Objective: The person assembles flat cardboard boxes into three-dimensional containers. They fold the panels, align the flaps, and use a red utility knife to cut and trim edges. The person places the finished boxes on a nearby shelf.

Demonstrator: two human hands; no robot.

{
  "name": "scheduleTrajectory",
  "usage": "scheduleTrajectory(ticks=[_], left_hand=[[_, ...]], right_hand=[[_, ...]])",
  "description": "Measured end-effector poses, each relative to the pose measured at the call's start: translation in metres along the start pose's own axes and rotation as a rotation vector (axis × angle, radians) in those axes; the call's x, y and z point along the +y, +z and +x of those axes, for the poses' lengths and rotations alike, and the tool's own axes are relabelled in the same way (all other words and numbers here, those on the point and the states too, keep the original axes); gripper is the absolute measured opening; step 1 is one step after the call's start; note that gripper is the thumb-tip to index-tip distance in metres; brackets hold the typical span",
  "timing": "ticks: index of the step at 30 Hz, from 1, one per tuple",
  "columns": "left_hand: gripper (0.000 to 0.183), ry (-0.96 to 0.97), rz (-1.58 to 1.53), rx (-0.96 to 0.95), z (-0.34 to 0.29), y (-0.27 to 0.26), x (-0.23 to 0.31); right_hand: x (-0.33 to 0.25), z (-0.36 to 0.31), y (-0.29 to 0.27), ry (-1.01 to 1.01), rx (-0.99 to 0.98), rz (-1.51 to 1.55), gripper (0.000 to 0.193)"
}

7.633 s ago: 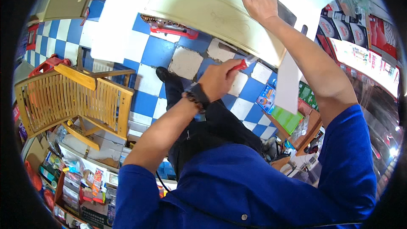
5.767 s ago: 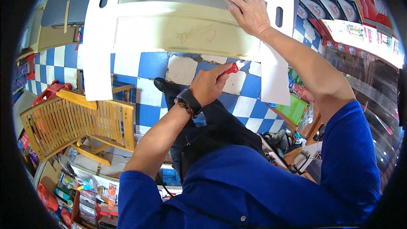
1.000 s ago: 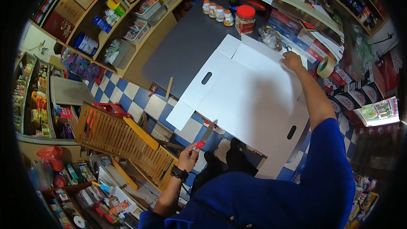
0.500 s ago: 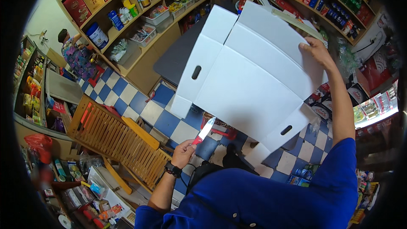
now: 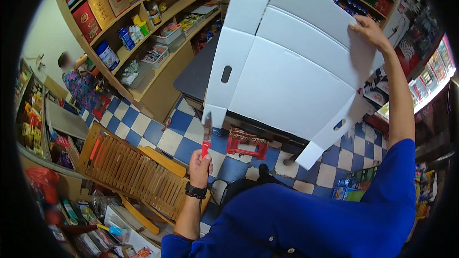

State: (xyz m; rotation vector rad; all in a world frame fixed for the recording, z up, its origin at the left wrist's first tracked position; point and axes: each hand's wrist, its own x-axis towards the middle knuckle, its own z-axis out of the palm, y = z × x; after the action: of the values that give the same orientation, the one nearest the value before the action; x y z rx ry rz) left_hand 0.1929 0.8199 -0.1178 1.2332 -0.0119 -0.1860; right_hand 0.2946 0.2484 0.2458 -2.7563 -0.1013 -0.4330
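Observation:
A large flattened white cardboard box (image 5: 291, 81) is held up in front of me, tilted, with fold lines and two dark handle slots. My right hand (image 5: 370, 31) pinches its upper right edge, thumb on the near face. My left hand (image 5: 199, 169), with a dark watch on the wrist, is closed round the red handle of a knife (image 5: 207, 138). The blade points away from me and lies in front of the box's lower left flap. I cannot tell whether the two touch.
Behind the box stands a dark table (image 5: 196, 74). A red stool (image 5: 246, 145) is on the checkered floor (image 5: 186, 136) below it. A slatted wooden chair (image 5: 136, 167) sits at left. Stocked shelves (image 5: 129, 52) line the back; another person (image 5: 81, 81) is at far left.
The box has risen and shifted slightly right with my right hand, uncovering more of the red stool. The knife has swung from leaning right to nearly upright, closer to the box's lower left flap.

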Motion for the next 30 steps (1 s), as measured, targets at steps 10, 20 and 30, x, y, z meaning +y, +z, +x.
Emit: scheduleTrajectory(ticks=[10,20,30], left_hand=[[0.032,0.2,0.2,0.18,0.075,0.009,0.056],[0.029,-0.079,0.244,0.047,0.116,0.014,0.029],[0.015,-0.34,-0.214,0.026,0.085,0.008,-0.037]], right_hand=[[-0.101,0.028,0.028,-0.404,-0.136,-0.333,0.039],[-0.156,0.053,0.072,-0.542,-0.253,-0.254,0.034],[-0.243,0.074,0.126,-0.711,-0.219,-0.475,0.015]])
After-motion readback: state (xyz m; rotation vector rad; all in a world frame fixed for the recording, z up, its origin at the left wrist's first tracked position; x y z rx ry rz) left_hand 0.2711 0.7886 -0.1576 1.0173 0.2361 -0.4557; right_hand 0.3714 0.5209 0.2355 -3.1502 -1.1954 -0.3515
